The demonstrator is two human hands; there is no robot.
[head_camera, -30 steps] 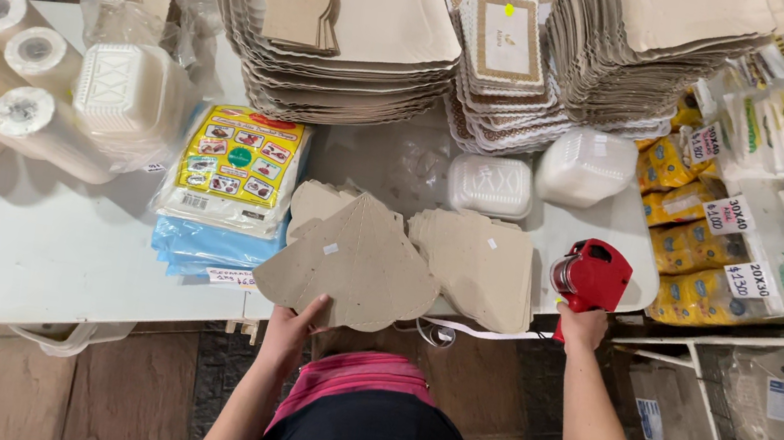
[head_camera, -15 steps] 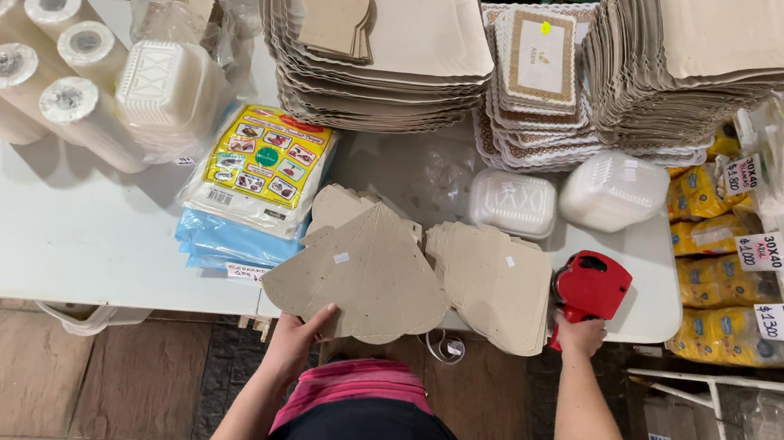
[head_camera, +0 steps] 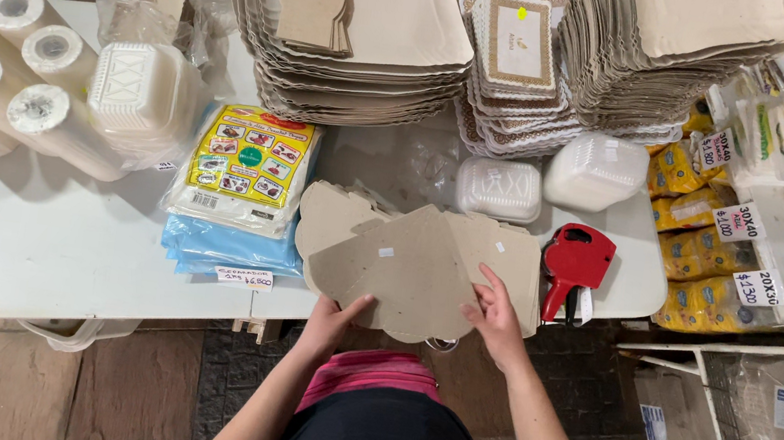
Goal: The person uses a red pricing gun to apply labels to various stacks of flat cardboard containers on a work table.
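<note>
**Cardboard cut-outs at table's front edge**

Item: fanned stack of flat brown cardboard cut-outs (head_camera: 416,269), overhanging the front edge of the white table (head_camera: 24,252). Left hand (head_camera: 331,318) grips its near-left edge, fingers closed underneath. Right hand (head_camera: 499,315) lies open on top, fingers spread.

Just right of the cut-outs: one red price-label gun (head_camera: 573,264), lying free. Left: one packet of blue sheets (head_camera: 234,194), bare tabletop beyond. Behind: three stacks of paper plates (head_camera: 376,36); two white lidded containers (head_camera: 499,189).
</note>
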